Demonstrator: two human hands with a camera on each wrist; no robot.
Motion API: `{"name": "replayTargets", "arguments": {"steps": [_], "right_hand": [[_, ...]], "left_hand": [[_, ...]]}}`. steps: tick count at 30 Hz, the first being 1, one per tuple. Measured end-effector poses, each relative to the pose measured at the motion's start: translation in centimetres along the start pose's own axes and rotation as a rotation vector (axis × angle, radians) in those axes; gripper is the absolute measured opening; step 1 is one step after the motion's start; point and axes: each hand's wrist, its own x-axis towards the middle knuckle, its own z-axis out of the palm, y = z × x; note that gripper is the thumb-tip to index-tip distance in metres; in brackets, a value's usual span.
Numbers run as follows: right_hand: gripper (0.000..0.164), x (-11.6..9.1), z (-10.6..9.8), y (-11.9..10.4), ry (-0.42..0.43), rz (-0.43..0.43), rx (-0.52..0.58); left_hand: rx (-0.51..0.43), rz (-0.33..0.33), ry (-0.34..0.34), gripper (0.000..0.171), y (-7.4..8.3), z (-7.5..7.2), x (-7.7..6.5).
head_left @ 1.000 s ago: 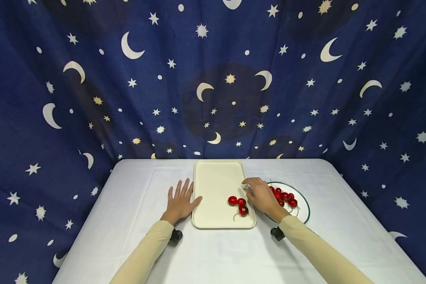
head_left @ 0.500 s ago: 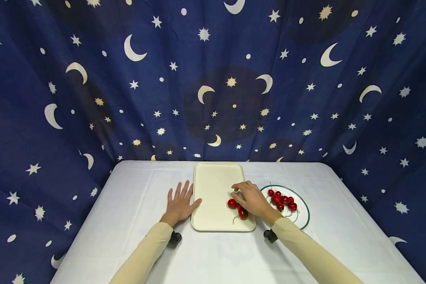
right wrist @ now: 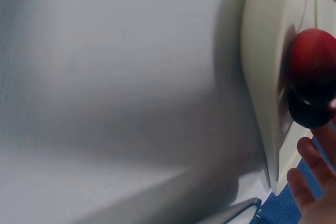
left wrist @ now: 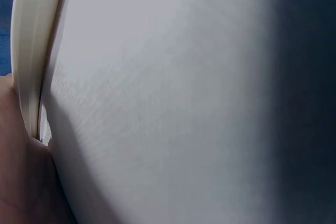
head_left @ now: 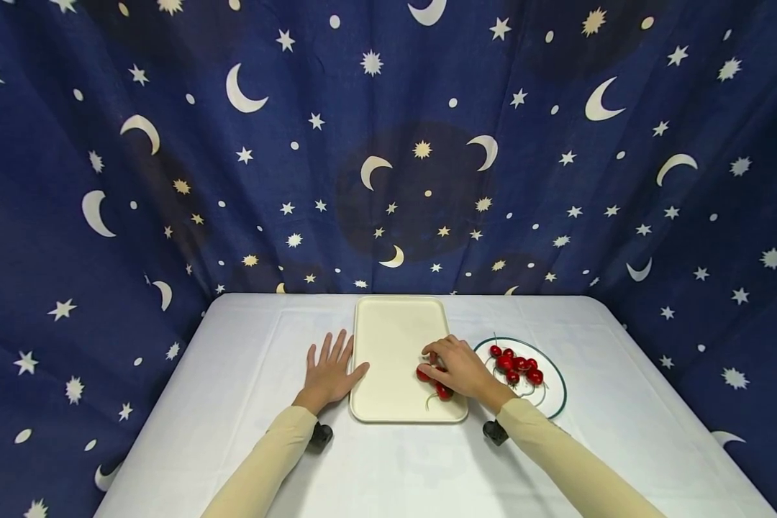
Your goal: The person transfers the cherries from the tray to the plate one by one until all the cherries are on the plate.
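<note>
My left hand (head_left: 326,373) lies flat with its fingers spread at the left of a cream tray (head_left: 395,316), the thumb at the tray's edge. Over the tray's right side, my right hand (head_left: 462,367) has bent fingers, with a bit of red between thumb and fingertips that looks like a pinched cherry (head_left: 433,357). Below that hand lie more cherries (head_left: 444,391) on the tray, partly covered by it. The right wrist view shows a dark red cherry (right wrist: 312,59) inside the tray's rim, close to the outer fingers.
A white plate (head_left: 552,403) with a dark green rim stands to the right of the tray, holding several stemmed cherries (head_left: 520,364). A white cloth covers the table (head_left: 246,345). Behind hangs a blue curtain (head_left: 324,180) with moons and stars.
My right hand has moved left from the plate's edge to above the tray's cherries, then lowered slightly. Red now shows between its thumb and fingers. The left hand stays put.
</note>
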Motion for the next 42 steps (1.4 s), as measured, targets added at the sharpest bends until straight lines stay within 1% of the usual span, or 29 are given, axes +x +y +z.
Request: {"name": "replayTargets", "arguments": {"steps": [5,11,17,22,24,30,34,38,42], "right_hand": [[0.035,-0.2,0.0,-0.1,-0.043,-0.01,-0.012],[0.028,-0.4,-0.1,-0.2,-0.054,-0.06,-0.03],[0.03,-0.3,-0.2,0.1,-0.006,-0.061,-0.033],[0.031,-0.1,-0.7,0.3,0.06,-0.074,-0.054],[0.03,-0.1,-1.0,0.4,0.073,-0.074,-0.057],[0.034,-0.6,-1.5,0.9,0.072,-0.028,-0.093],[0.037,-1.0,-1.9,1.8,0.107,0.017,-0.088],[0.041,-1.4,-2.5,2.8,0.149,0.089,-0.068],[0.037,-1.9,-3.2,3.6,0.141,0.176,-0.048]], "left_hand": [[0.003,-0.003,-0.013,0.085,0.1,0.0,0.0],[0.007,-0.009,-0.009,0.085,0.1,0.0,0.0],[0.007,-0.006,-0.02,0.085,0.3,-0.1,-0.1],[-0.009,-0.002,-0.009,0.085,0.3,-0.3,-0.2],[-0.013,0.0,-0.006,0.085,0.3,-0.3,-0.2],[0.001,-0.01,-0.016,0.084,0.1,-0.1,-0.3],[0.005,-0.006,-0.022,0.085,0.1,0.0,-0.4],[0.005,0.001,-0.016,0.085,0.2,-0.1,-0.3],[0.01,-0.001,-0.012,0.085,0.2,-0.1,-0.2]]}}
